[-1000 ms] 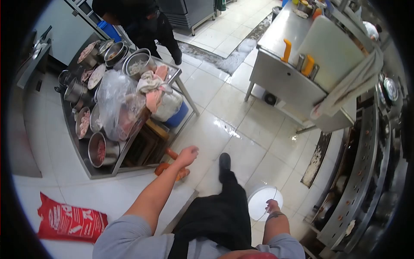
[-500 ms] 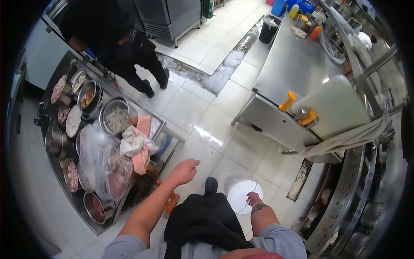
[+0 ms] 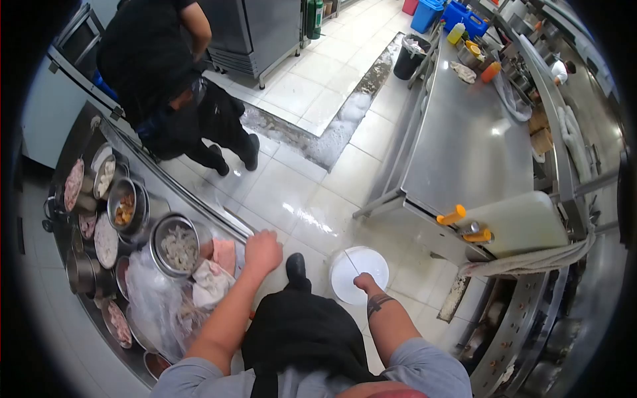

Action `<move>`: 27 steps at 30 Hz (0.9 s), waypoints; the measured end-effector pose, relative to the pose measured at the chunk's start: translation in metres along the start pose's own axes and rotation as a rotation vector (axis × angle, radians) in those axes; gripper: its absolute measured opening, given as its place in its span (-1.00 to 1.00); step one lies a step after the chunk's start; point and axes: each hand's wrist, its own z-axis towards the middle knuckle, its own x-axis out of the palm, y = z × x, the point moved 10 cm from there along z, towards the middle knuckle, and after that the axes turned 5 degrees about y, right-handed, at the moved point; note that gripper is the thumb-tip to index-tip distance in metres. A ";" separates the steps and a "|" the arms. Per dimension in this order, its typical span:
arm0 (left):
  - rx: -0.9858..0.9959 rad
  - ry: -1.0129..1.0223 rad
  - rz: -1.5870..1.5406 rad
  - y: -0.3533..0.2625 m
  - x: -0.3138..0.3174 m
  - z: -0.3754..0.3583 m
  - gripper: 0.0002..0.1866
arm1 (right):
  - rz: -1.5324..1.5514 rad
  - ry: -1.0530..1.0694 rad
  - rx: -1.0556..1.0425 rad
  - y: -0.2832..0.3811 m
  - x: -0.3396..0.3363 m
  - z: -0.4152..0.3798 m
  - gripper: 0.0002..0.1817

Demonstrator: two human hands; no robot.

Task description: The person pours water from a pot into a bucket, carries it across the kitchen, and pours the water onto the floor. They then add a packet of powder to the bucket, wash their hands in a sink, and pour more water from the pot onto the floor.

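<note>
My right hand (image 3: pixel 364 282) is closed round the thin wire handle of a round white bucket (image 3: pixel 345 295), which hangs low over the tiled floor at my front right. The handle runs across the bucket's top. My left hand (image 3: pixel 263 253) has its fingers curled in, with nothing showing in it. It overlaps the near corner of the steel table (image 3: pixel 222 217) on my left. Close to that hand, a pink cloth (image 3: pixel 224 255) and a whitish cloth (image 3: pixel 212 284) lie beside a steel pot of pale, greyish food pieces (image 3: pixel 179 248).
Pots, bowls of meat and a clear plastic bag (image 3: pixel 156 292) crowd the left table. A person in black (image 3: pixel 149 73) stands beyond it. A steel counter (image 3: pixel 458 126) runs along the right, with orange-handled tools (image 3: pixel 452 214) at its near end. Foamy water (image 3: pixel 338 126) lies in the floor channel ahead.
The bucket and my right hand have moved forward and slightly left. My left hand has swung left to the table corner, its fingers more curled. The person in black has turned and bent.
</note>
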 end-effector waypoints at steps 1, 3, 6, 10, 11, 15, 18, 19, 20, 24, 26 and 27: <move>0.001 0.013 0.005 0.002 0.003 0.004 -0.85 | 0.005 -0.006 -0.009 0.016 -0.011 0.010 -0.52; -0.003 0.029 0.013 0.006 0.008 0.008 -0.85 | -0.032 -0.054 -0.085 0.045 -0.026 0.033 -0.53; 0.071 -0.132 -0.051 0.005 -0.005 0.012 -0.87 | -0.148 -0.005 -0.139 0.095 -0.038 0.063 -0.52; 0.075 -0.161 -0.197 0.003 -0.025 0.012 -0.87 | -0.198 -0.019 -0.124 0.158 -0.063 0.095 -0.50; 0.073 -0.137 -0.199 0.004 -0.024 0.013 -0.87 | -0.255 0.161 -0.064 0.167 -0.055 0.111 -0.48; 0.103 -0.135 -0.228 0.006 -0.021 0.015 -0.84 | -0.335 0.164 -0.105 0.232 -0.076 0.118 -0.50; 0.126 -0.166 -0.271 0.009 -0.024 0.016 -0.83 | -0.384 0.140 -0.142 0.286 -0.095 0.105 -0.52; 0.124 -0.178 -0.272 0.010 -0.026 0.017 -0.83 | -0.411 0.131 -0.157 0.303 -0.104 0.093 -0.52; 0.116 -0.191 -0.282 0.011 -0.028 0.016 -0.84 | -0.437 0.135 -0.174 0.314 -0.106 0.086 -0.53; 0.068 -0.244 -0.357 0.016 -0.036 0.012 -0.86 | -0.474 0.075 -0.286 0.331 -0.107 0.058 -0.55; 0.048 -0.256 -0.398 0.014 -0.036 0.010 -0.87 | -0.467 0.047 -0.318 0.318 -0.109 0.051 -0.54; 0.033 -0.267 -0.404 0.015 -0.035 0.009 -0.88 | -0.455 0.024 -0.344 0.308 -0.109 0.046 -0.54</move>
